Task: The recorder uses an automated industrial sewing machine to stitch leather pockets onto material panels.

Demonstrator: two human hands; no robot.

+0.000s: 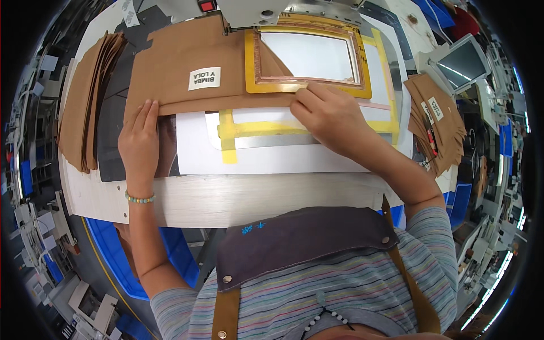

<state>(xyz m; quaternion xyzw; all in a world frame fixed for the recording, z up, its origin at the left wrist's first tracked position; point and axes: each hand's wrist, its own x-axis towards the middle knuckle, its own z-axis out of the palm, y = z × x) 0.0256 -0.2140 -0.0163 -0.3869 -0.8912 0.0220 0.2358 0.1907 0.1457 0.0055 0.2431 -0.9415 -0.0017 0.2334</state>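
Note:
A wide brown fabric piece [170,62] with a white label [204,79] lies across the work surface, its near edge folded in a narrow band. My left hand [139,139] rests at its near left corner, fingers stretched out on the cloth; the thumb is mostly hidden. With fingers curled in a pinch, my right hand [331,116] grips the fabric's near right corner, and its fingertips meet the near bar of a yellow rectangular frame [252,62]. That frame overlaps the fabric's right end. Through its window a slanting fabric edge shows over white.
Brown pieces are stacked at the left [82,107]. More labelled brown pieces [439,113] lie at the right, with a red-and-black tool [432,139] on top. A white sheet with yellow tape [272,129] lies under the frame. Machine parts [249,11] overhang the far edge.

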